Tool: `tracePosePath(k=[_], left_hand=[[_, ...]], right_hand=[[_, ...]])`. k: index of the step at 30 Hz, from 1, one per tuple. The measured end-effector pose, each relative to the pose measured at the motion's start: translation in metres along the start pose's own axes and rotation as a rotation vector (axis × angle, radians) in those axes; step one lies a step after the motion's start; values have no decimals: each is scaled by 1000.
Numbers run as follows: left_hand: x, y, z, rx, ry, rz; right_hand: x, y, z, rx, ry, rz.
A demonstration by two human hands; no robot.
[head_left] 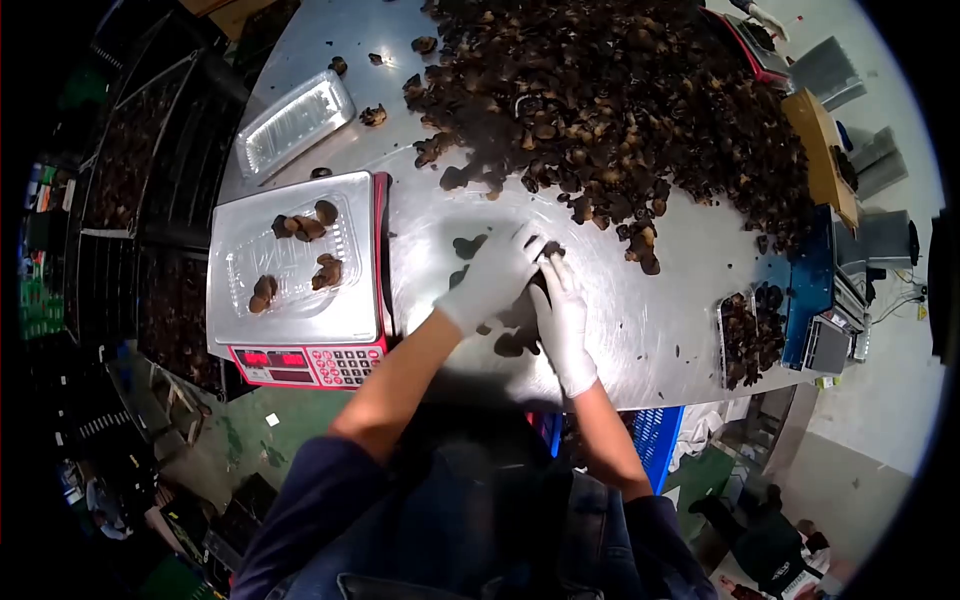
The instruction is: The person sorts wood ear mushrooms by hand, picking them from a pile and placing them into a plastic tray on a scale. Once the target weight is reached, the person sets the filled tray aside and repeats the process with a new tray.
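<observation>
My left hand [497, 275], in a white glove, is over the steel table with its fingers bent inward against the fingertips of my right hand. My right hand [563, 320], gloved too, has its fingers closed together. A small dark mushroom piece [551, 248] shows at the fingertips where both hands meet; part of it is hidden. Beneath and beside the hands, a few dark mushroom pieces [509, 345] lie on the metal. Left of them, a clear plastic tray [290, 258] with several brown mushrooms [300, 227] rests on a red scale [222, 330].
A large heap of dark mushrooms [620, 110] covers the far side of the steel table [640, 320]. An unfilled clear tray [295, 125] lies behind the scale. At right stand a filled tray [738, 340], a blue box [808, 290] and another scale [745, 45].
</observation>
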State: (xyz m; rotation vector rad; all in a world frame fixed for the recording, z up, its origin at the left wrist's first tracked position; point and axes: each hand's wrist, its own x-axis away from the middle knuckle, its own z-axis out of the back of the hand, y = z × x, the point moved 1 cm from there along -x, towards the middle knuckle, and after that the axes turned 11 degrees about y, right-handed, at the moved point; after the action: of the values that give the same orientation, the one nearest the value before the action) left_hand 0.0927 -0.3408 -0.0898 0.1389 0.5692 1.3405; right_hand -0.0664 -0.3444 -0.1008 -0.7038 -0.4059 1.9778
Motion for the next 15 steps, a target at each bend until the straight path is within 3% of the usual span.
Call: tracePosePath(k=[2,6,8,10,12,13,14,15], left_hand=[[21,12,6,53,8,103],[36,11,2,-41,94,106],[31,8,4,4,133,163],[23,2,5,20,222,177],[8,-8,5,-34,38,528],[5,-18,-2,-25,245,491],[2,-31,-11,-16,244,491],[-3,-44,-18,-99,389,407]], right_hand=[[1,13,7,-255,66,-18],[-71,14,18,146,288,-60],[-96,26,8,319,279,-34],[-96,52,-2,234,170,-4],[-70,43,12,191,155,56],[-52,40,16,90,153,50],[-33,28,27,34,159,50],[-18,23,36,30,182,48]])
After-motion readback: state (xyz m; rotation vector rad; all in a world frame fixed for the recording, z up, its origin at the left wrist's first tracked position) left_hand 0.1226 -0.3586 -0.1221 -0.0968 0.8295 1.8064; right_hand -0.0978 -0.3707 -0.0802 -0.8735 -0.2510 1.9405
